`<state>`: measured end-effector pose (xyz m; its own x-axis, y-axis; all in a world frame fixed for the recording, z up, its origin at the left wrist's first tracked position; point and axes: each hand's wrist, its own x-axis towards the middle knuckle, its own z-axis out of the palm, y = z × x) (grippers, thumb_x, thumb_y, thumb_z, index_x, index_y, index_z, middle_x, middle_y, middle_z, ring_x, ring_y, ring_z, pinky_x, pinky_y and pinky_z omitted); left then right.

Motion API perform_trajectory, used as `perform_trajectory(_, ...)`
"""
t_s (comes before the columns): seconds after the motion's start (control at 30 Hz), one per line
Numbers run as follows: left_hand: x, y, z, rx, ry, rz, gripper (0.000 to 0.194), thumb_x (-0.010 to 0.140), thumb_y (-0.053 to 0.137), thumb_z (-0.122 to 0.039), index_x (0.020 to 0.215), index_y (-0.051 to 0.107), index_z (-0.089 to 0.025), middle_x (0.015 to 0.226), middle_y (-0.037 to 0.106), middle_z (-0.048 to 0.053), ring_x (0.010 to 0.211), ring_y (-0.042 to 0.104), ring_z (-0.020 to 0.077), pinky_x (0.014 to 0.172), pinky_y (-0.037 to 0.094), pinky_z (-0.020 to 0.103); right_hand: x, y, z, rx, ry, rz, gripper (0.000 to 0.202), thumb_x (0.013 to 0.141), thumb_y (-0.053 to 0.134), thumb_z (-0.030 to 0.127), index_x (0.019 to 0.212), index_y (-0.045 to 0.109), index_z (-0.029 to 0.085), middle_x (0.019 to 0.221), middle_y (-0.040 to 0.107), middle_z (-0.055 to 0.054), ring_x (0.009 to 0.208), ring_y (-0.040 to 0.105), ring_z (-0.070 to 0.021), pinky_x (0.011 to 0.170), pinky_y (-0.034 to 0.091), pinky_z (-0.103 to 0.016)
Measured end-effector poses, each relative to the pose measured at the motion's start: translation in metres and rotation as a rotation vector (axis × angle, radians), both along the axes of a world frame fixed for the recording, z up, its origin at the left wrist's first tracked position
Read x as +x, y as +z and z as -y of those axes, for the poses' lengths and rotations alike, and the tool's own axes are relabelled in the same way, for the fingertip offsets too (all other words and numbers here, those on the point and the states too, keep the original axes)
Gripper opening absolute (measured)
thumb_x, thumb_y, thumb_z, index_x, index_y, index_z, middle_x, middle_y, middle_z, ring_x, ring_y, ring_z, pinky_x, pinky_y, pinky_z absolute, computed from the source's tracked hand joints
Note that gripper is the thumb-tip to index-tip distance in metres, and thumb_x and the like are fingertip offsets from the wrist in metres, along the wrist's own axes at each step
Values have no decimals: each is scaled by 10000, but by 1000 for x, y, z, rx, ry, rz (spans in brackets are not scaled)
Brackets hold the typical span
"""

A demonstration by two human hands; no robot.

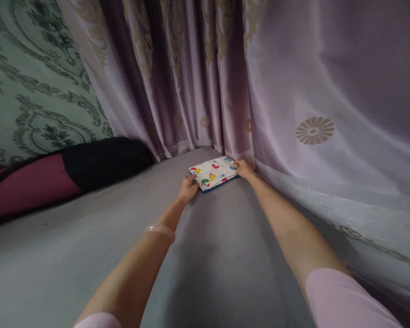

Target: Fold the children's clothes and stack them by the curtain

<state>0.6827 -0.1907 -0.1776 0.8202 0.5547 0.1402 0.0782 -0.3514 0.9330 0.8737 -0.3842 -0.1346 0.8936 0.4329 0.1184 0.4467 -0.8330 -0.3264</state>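
Note:
A flat, folded white cloth (214, 169) with red, yellow, green and blue prints lies near the far corner of the grey surface. Along its near edge shows a dark blue layer, which may be its underside or something beneath it. My left hand (189, 187) is closed on its left end, thumb on the near side. At the right end, my right hand (244, 168) pinches the cloth with the thumb on top. The fingertips of both hands are partly hidden. A pale bangle (161, 231) sits on my left forearm.
Purple curtains (280, 91) with gold patterns hang behind and to the right, reaching down to the grey surface (130, 255). A long black and maroon bag-like item (102, 164) lies at the left against the green patterned wall (37, 82).

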Motion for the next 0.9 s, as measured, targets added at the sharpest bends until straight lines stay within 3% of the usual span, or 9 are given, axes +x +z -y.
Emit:
perform_trajectory(0.1, -18, 2, -6, 122, 35, -43, 366, 764, 583, -140, 1124, 652, -142, 1092, 616, 113, 855, 616, 170, 870, 519, 355, -12, 3, -10, 12, 7, 77, 386, 919, 439, 164, 1271, 597, 189, 1352, 553, -125, 1254, 465, -279, 1067, 269, -425)
perform_trajectory(0.23, -56, 3, -17, 418, 36, -112, 367, 827, 487, -146, 1168, 623, -142, 1179, 590, 141, 1007, 601, 209, 943, 480, 367, -30, 7, -41, -5, 178, 174, 429, 977, 317, 259, 1337, 533, 175, 1452, 456, -122, 1342, 368, -255, 1113, 222, -405)
perform_trajectory(0.3, -77, 3, -21, 541, 34, -176, 362, 867, 464, -188, 1201, 600, -155, 1239, 574, 141, 1106, 569, 232, 990, 446, 389, -34, 6, -56, -55, 210, 126, 481, 992, 270, 358, 1375, 494, 173, 1493, 407, -120, 1380, 313, -274, 1126, 196, -470)
perform_trajectory(0.47, -116, 1, -23, 741, 65, -407, 415, 948, 399, -380, 1299, 529, -200, 1402, 487, 148, 1295, 444, 312, 1051, 358, 512, -28, -5, -69, -158, 129, -31, 635, 965, 175, 560, 1472, 364, 229, 1572, 263, -93, 1427, 183, -359, 1086, 154, -644)
perform_trajectory(0.67, -123, -2, -20, 838, 43, -459, 465, 978, 300, -363, 1355, 483, -159, 1456, 444, 155, 1377, 351, 310, 1120, 265, 479, -27, -4, -72, -229, 116, -48, 655, 956, 185, 569, 1492, 331, 223, 1573, 251, -117, 1426, 182, -374, 1083, 137, -664)
perform_trajectory(0.8, -122, -1, -16, 853, 56, -444, 465, 974, 295, -345, 1356, 483, -158, 1455, 446, 157, 1368, 362, 311, 1111, 273, 474, -60, 3, -90, -180, 250, 38, 631, 975, 173, 523, 1469, 374, 186, 1563, 268, -141, 1440, 151, -360, 1106, 112, -640)
perform_trajectory(0.9, -124, 0, -15, 839, 56, -432, 465, 972, 299, -341, 1361, 477, -157, 1461, 438, 157, 1368, 358, 312, 1111, 266, 480, -90, -2, -106, -159, 391, 87, 601, 976, 191, 531, 1459, 386, 232, 1551, 302, -116, 1432, 175, -356, 1095, 138, -650)
